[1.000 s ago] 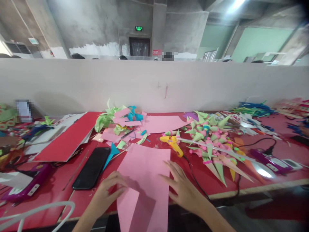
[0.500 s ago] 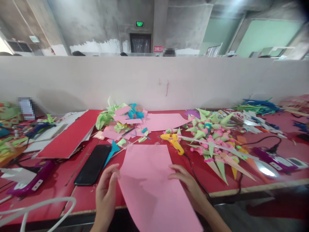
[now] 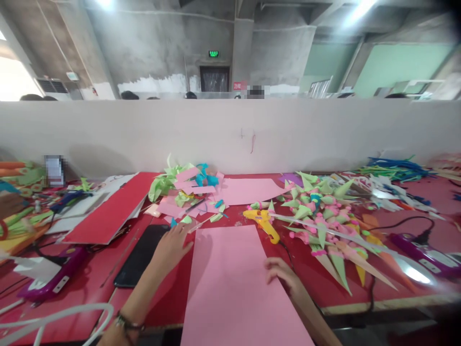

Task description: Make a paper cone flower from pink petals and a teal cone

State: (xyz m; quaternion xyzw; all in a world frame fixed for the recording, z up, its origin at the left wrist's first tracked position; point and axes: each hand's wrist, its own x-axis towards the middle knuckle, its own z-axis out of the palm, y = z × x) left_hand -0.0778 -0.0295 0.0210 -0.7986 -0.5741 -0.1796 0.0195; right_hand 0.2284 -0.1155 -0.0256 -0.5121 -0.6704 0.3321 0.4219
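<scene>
A large pink sheet of paper [image 3: 230, 278] lies in front of me, extending past the table's front edge. My right hand [image 3: 281, 275] is at its right edge, fingers curled over the paper and holding it. My left hand [image 3: 175, 242] has its fingers stretched forward and the thumb apart, beyond the sheet's left side. Beneath it is a black phone [image 3: 139, 257], partly covered by the hand and wrist. A bit of blue paper [image 3: 173, 222] shows at the left fingertips; the rest of it is hidden.
A yellow glue gun [image 3: 262, 222] lies right of the sheet, beside a heap of green and pink paper cones [image 3: 324, 211]. Paper scraps [image 3: 187, 187] and another pink sheet [image 3: 248, 190] lie behind. Red card [image 3: 111, 211] and purple power strips [image 3: 54, 278] flank the workspace.
My left hand has let go of the pink sheet's left edge and moved forward over the phone and blue paper. My right hand stays at the right edge. The view has tilted up slightly.
</scene>
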